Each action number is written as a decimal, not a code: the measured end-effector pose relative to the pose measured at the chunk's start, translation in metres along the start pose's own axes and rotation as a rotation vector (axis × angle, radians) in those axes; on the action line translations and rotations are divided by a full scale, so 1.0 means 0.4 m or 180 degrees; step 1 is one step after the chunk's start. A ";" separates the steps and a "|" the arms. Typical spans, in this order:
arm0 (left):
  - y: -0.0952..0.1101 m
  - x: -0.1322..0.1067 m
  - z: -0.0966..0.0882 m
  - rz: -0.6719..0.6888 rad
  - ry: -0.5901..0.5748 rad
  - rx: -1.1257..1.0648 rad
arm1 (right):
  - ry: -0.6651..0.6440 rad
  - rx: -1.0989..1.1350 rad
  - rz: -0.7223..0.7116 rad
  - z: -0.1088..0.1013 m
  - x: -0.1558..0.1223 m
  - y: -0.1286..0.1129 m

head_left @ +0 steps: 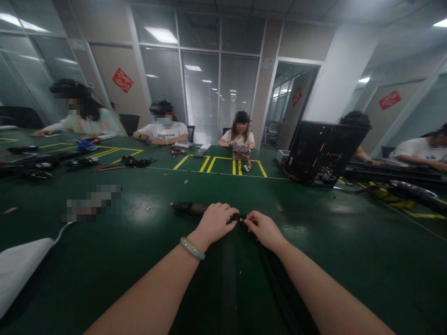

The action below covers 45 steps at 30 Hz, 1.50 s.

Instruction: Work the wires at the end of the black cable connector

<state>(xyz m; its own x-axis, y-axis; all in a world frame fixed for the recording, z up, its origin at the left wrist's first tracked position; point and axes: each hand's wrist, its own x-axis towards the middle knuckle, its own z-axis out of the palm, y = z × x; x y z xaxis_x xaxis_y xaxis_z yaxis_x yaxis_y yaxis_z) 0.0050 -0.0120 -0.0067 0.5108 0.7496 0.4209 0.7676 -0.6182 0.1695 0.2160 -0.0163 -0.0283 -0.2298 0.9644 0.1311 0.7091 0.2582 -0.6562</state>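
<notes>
My left hand [213, 224], with a pale green bangle [192, 248] on its wrist, is closed over a long dark tool [188, 208] that lies on the green table [139, 260] and sticks out to the left. My right hand [264, 229] pinches a small dark part [235, 218] with a tiny yellow spot, right where the two hands meet. A dark strap or cable [228, 274] runs from the hands back toward me between my forearms.
A white sheet [19, 270] lies at the near left. An open black computer case [323, 151] stands at the far right beside long black parts [391, 172]. Several people sit along the far edge and at the right, with tools and cables on yellow-marked squares [226, 164].
</notes>
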 end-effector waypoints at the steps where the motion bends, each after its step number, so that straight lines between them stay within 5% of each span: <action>1: 0.002 0.000 0.000 -0.0005 -0.0006 0.0040 | -0.0009 0.0012 -0.0005 0.001 0.001 0.001; 21: -0.026 -0.018 -0.026 -0.0039 -0.0211 0.0011 | -0.0419 0.0489 -0.0031 -0.022 -0.026 -0.031; 37: -0.032 -0.001 -0.006 0.0284 -0.0160 -0.0290 | 0.0124 -0.0187 -0.0198 -0.010 -0.018 -0.048; 45: -0.006 0.000 -0.005 0.0218 -0.0071 -0.0127 | -0.0089 -0.0165 -0.0061 -0.007 -0.020 -0.045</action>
<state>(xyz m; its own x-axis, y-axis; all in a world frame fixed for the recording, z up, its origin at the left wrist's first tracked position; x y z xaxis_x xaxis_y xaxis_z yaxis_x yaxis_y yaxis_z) 0.0023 -0.0112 -0.0053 0.5703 0.7101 0.4130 0.7147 -0.6768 0.1767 0.2070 -0.0286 -0.0155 -0.2617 0.9574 0.1218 0.7378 0.2799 -0.6142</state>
